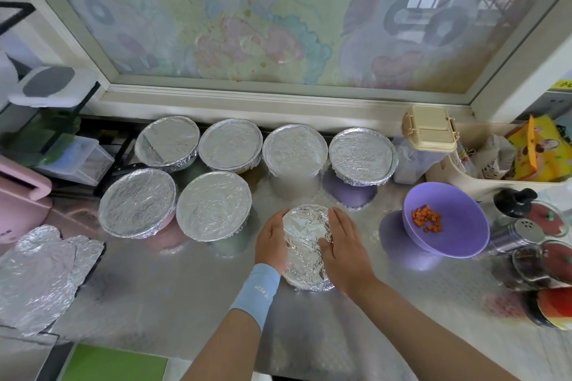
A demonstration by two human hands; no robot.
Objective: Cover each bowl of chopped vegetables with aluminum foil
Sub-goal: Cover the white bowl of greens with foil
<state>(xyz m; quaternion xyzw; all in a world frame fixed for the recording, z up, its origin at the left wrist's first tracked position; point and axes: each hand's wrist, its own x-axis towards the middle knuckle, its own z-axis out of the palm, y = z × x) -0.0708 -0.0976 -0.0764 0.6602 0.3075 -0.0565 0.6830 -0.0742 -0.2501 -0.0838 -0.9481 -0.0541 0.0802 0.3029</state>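
Head view: crimping foil on the near bowl, one bowl left open

Your left hand (272,241) and right hand (343,247) clasp the near bowl (306,269) from opposite sides, in the middle of the counter (185,303) right in front of you. Each hand cups the rim. The left fingers wrap the left edge, while the right thumb lies on top of the foil (305,226) and the right fingers run down the outside. Holding it from both sides probably keeps the bowl from sliding while you press the foil under the lip, and working close to your body lets you bear down on it. The foil here is creased and rumpled, so I judge the edge is only partly tucked.

Six covered bowls (213,206) stand in two rows behind, toward the window ledge, close together and out of your working space. That looks like a parking spot for finished ones. Their foil is pulled flat and folded down all round.

To your right, well apart from your hands, the purple bowl (464,195) sits tilted toward you and uncovered, with a small heap of diced carrot (426,219) inside. It seems to be the last one to do. Spare foil sheets (40,269) lie stacked at the far left of the counter, so you will have to reach across for the next sheet.

Finish the rim all the way round before letting go, since a loose edge would lift.
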